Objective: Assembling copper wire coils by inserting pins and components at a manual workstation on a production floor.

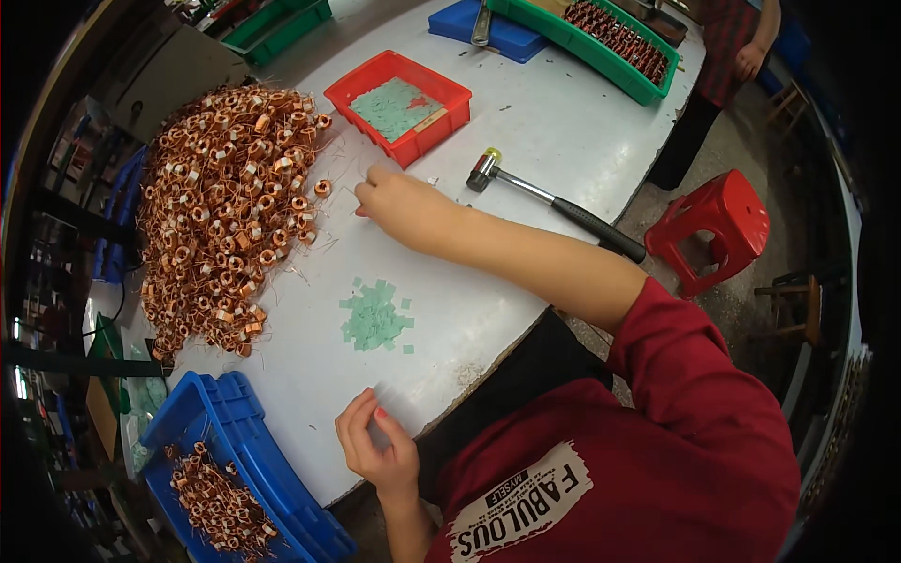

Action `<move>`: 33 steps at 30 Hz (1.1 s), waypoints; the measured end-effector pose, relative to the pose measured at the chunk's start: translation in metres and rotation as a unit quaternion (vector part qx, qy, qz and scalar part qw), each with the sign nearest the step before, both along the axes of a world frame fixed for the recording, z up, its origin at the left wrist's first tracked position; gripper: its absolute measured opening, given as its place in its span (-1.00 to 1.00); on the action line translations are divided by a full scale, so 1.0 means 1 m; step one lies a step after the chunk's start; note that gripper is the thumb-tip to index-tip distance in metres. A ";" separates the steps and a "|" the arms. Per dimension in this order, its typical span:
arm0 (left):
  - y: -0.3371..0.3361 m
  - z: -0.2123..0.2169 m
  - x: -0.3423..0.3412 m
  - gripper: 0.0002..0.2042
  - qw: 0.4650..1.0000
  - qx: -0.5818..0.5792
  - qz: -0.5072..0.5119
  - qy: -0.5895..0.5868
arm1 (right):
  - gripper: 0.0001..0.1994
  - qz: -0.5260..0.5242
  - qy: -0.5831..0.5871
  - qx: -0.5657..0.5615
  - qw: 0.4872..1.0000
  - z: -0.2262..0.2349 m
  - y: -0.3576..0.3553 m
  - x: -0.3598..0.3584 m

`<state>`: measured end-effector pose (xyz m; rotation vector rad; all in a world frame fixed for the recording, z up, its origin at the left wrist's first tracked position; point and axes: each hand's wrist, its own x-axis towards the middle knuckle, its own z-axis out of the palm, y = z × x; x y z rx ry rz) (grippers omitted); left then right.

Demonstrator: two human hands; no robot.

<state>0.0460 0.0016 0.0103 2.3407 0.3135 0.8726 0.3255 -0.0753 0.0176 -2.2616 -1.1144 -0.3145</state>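
A tall heap of copper wire coils point(225, 206) with white cores and loose wire ends covers the left of the table. At its right edge, my right hand point(399, 205) reaches in with fingers curled and tips together. Thin wires lie about the fingertips; what they grip, if anything, is too small to name. One coil point(323, 188) sits just left of that hand. Near the table's front edge hovers my left hand point(380, 446), loosely curled, its thumb apart from the fingers, with nothing visible in it. Between both hands lies a loose pile of pale green paper squares point(375, 317).
Beyond my right hand stands a red tray point(455, 98) of green squares. A black-handled mallet point(554, 199) lies under my forearm's far side. Blue bins point(249, 422), one with coils, stand at lower left. A green tray point(648, 92) holds parts; another person's hand point(750, 61) and a red stool point(718, 220) are at right.
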 end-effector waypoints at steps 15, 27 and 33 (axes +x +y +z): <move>-0.009 0.012 -0.006 -0.65 0.758 -0.609 -0.218 -0.083 | -0.93 0.215 0.351 0.265 0.872 0.037 -0.076 -0.184; -0.017 0.001 -0.011 -0.62 0.428 -0.827 -0.310 -0.191 | -0.93 0.273 0.410 0.227 0.840 0.030 -0.080 -0.177; -0.013 0.001 -0.013 -0.62 0.399 -0.848 -0.321 -0.138 | -0.90 0.295 0.313 0.263 0.864 0.019 -0.086 -0.170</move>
